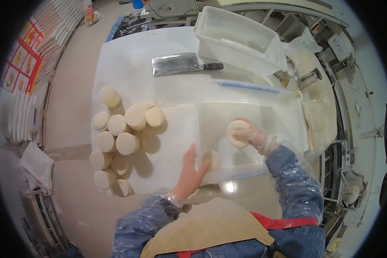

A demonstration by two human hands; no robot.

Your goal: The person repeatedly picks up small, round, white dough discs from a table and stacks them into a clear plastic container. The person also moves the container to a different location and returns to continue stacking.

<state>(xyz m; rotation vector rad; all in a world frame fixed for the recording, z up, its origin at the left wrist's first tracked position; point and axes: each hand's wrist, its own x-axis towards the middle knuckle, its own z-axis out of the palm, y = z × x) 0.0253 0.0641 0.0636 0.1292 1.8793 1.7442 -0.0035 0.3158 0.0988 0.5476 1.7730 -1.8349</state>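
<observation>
Cream-white round dough-like piece [235, 134], right of centre over the translucent plastic tray [273, 120], turns its flat face toward the camera, slightly longer up the frame. Right hand [256, 136] bunches fingers over it, grip unclear; left hand [188, 175] spreads fingers.

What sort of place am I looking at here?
Probably a food-preparation room, perhaps for dough: a broad cleaver and pale, dough-like rounds on a white worktop, plus a translucent plastic tub.

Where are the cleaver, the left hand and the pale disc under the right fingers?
Cleaver [180, 64], head view: its blade.
Left hand [190, 173], head view: its back.
Pale disc [234, 126], head view: upper face.
</observation>
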